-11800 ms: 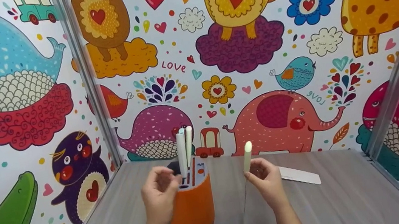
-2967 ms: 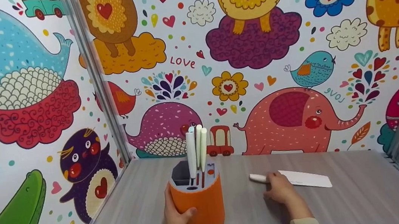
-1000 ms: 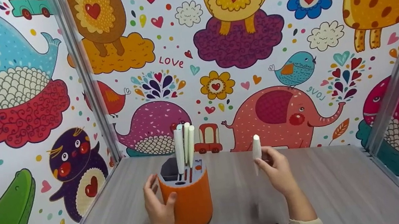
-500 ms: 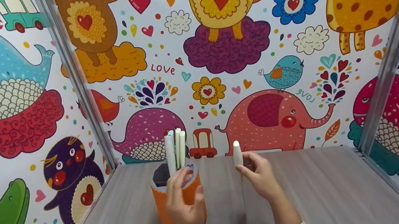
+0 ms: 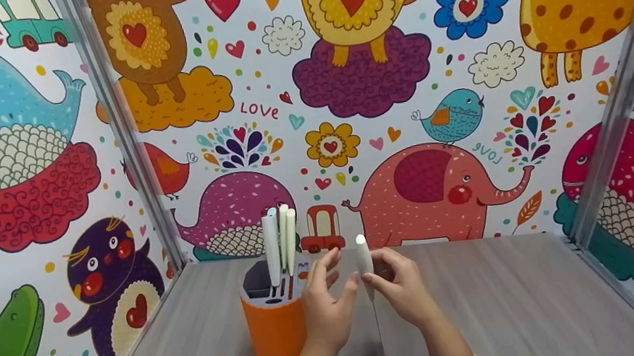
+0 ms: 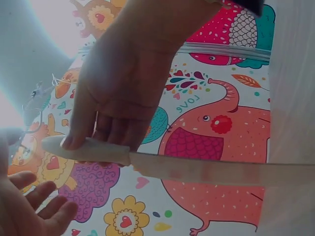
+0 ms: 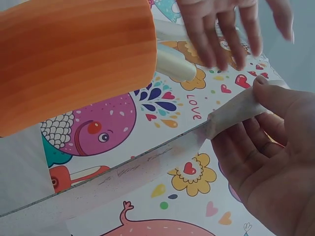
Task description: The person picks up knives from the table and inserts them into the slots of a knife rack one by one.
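Observation:
My right hand (image 5: 406,288) pinches the white handle of a kitchen knife (image 5: 364,254) between thumb and fingers, the blade pointing down toward the table. The right wrist view shows the pale, broad blade (image 7: 162,160) with faint lettering. My left hand (image 5: 328,309) is raised just left of the handle, fingers spread and holding nothing; the left wrist view shows it (image 6: 29,206) apart from the knife. An orange knife block (image 5: 276,337) stands upright behind and left of my left hand, which hides its right side. Several pale handles (image 5: 273,253) stick up from its slotted grey top.
The wood-grain table (image 5: 501,300) stretches right of my hands. Cartoon-printed walls close it in at the back and sides, with metal posts (image 5: 610,154) at the corners. The block's grey top has an open dark compartment (image 5: 255,279) at its left.
The white knife, flat on the table three seconds ago, is now lifted with its handle up and carried left. My left hand has left the block's side and moved right, beside the knife.

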The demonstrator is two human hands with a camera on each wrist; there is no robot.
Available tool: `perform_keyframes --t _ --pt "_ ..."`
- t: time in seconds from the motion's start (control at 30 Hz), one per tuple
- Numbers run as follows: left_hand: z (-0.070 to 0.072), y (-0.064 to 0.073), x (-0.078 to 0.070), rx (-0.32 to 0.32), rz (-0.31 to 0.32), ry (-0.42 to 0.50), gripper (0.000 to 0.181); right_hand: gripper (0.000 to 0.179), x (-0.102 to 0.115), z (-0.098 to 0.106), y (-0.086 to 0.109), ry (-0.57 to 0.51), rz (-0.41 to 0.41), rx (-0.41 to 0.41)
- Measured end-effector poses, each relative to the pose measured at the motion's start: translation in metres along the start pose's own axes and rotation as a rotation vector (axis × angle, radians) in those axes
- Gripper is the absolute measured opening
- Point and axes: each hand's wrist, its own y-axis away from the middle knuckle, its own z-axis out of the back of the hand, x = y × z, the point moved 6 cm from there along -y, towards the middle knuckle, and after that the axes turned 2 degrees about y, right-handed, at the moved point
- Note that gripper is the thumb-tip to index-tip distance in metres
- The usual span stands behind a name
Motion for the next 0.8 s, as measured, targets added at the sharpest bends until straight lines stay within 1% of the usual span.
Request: perform_keyframes --t 0.13,0.23,0.3,0.4,0.63,0.7,0.8 --pt "-0.007 0.001 0.011 0.078 0.071 0.041 0.049 0.024 0.004 -0.004 0.002 0.005 0.033 0.021" --pt "-0.014 0.001 0.015 0.138 0.108 0.068 0.051 0.021 0.007 -0.009 0.001 0.015 0.076 0.033" --pt "-0.017 0.001 0.016 0.164 0.120 0.078 0.049 0.020 0.009 -0.013 0.002 0.024 0.090 0.036" --pt "-0.017 0.002 0.016 0.168 0.123 0.080 0.045 0.018 0.012 -0.020 0.004 0.022 0.106 0.042" --pt "-0.011 0.000 0.016 0.134 0.102 0.073 0.038 0.018 0.014 -0.033 0.005 -0.015 0.130 0.048" --pt "-0.010 -0.001 0.015 0.144 0.093 0.077 0.037 0.018 0.015 -0.032 0.005 -0.022 0.135 0.041" --pt "-0.009 -0.002 0.011 0.180 0.086 0.091 0.038 0.018 0.016 -0.031 0.005 -0.042 0.147 0.029"
